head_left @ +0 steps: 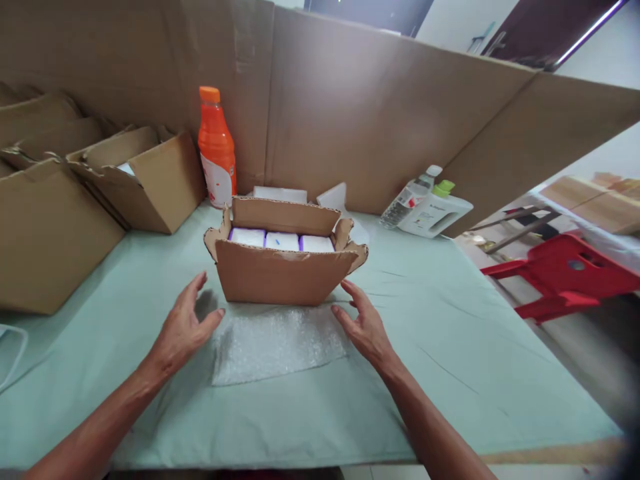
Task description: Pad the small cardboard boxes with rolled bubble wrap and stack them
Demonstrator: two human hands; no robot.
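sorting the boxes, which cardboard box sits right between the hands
The small open box holding white packs, at the bubble wrap's far edge. The other boxes stand off left.

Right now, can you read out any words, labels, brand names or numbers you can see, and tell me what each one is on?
No text here can be read.
Orange bottle: white label, print too blurred.
White jug: dark line of print, too small.
Clear bottle: label with red mark, unreadable.
White packs in the open carton: small blue mark, no legible words.
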